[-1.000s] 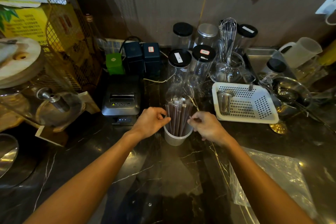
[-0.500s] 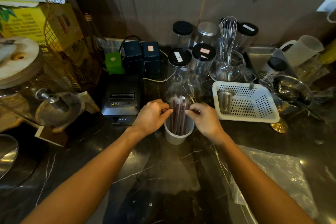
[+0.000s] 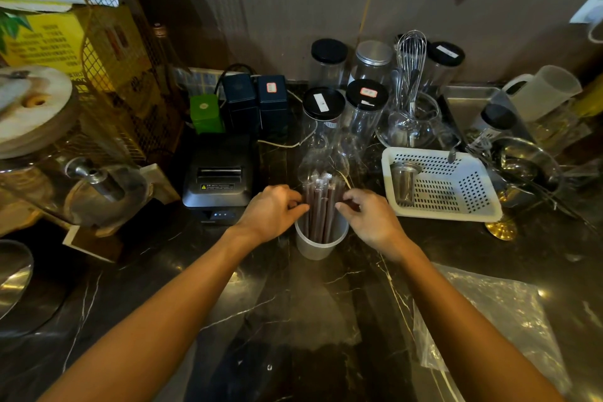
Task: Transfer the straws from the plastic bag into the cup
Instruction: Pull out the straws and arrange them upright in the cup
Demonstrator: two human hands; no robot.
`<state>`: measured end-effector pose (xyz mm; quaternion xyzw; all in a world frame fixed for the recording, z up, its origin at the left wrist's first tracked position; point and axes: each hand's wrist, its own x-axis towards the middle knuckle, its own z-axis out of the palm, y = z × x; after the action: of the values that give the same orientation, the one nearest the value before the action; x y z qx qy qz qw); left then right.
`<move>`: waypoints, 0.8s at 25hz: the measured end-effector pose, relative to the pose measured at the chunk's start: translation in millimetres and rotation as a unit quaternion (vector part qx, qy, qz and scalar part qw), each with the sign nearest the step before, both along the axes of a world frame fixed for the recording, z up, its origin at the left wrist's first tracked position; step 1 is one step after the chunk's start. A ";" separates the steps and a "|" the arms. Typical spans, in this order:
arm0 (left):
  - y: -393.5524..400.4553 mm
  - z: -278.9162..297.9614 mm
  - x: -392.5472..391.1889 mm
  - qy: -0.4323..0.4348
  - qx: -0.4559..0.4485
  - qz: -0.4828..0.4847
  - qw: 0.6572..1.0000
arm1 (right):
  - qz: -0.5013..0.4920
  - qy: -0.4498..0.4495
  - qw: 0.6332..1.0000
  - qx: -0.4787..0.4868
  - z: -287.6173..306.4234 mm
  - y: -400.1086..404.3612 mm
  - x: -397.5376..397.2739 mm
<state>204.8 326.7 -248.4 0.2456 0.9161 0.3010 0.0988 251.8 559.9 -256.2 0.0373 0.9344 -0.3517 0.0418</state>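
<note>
A white plastic cup (image 3: 321, 246) stands on the dark marble counter, centre of view. A bundle of dark brown wrapped straws (image 3: 321, 206) stands upright in it, their tops well above the rim. My left hand (image 3: 272, 210) pinches the bundle from its left side. My right hand (image 3: 370, 215) pinches it from the right, just above the rim. A crumpled clear plastic bag (image 3: 499, 316) lies flat on the counter at the lower right, beside my right forearm.
A black receipt printer (image 3: 218, 178) sits left of the cup. A white perforated basket (image 3: 443, 186) with a metal cup stands to the right. Clear jars with black lids (image 3: 342, 108), a whisk and metal bowls crowd the back. A glass dispenser (image 3: 65, 173) fills the left.
Both hands have closed in a little on the straw bundle and lowered toward the cup rim. The cup and bag have stayed in place.
</note>
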 end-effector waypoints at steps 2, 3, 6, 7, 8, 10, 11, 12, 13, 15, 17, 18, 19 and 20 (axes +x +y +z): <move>-3.2 -2.1 2.2 -0.018 0.027 -0.005 0.999 | -0.007 -0.022 0.999 -0.024 1.8 3.0 4.5; -4.5 -2.8 2.9 -0.033 0.035 -0.005 0.999 | -0.009 -0.036 0.999 -0.039 3.3 4.5 6.5; -7.5 -3.2 3.0 -0.098 0.054 0.007 0.994 | -0.010 -0.096 0.993 -0.075 8.9 8.5 10.1; -7.9 -3.7 2.9 -0.116 0.059 0.009 0.991 | -0.013 -0.119 0.989 -0.088 10.1 9.3 10.7; -7.9 -4.0 3.2 -0.133 0.065 0.015 0.989 | -0.016 -0.138 0.985 -0.103 11.4 9.6 11.4; -6.4 -4.0 3.7 -0.157 0.086 0.038 0.983 | -0.021 -0.155 0.979 -0.130 12.7 9.6 11.6; -4.8 -3.9 3.1 -0.159 0.095 0.050 0.981 | -0.029 -0.157 0.977 -0.139 12.7 9.3 10.4; -2.7 -3.5 2.0 -0.153 0.101 0.058 0.981 | -0.038 -0.157 0.977 -0.143 13.1 9.0 8.6; -0.3 -2.6 0.2 -0.145 0.105 0.062 0.982 | -0.046 -0.157 0.976 -0.145 13.0 8.9 5.8; 4.5 -0.4 -5.8 -0.134 0.110 0.069 0.982 | -0.063 -0.147 0.977 -0.144 13.8 9.4 -2.0; 9.0 1.3 -14.5 -0.134 0.119 0.076 0.981 | -0.088 -0.127 0.978 -0.144 14.6 11.5 -12.3; 11.9 1.7 -19.2 -0.134 0.130 0.084 0.979 | -0.102 -0.115 0.977 -0.147 15.1 12.8 -17.8; 16.3 1.4 -23.8 -0.133 0.145 0.102 0.975 | -0.112 -0.103 0.977 -0.151 15.3 14.2 -23.7; 21.8 0.1 -28.4 -0.133 0.164 0.129 0.969 | -0.121 -0.092 0.976 -0.157 14.8 15.4 -29.9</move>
<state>176.4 348.5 -248.3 0.0963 0.8568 0.4871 0.1389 222.0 575.3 -241.3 0.1751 0.8484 -0.4912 0.0902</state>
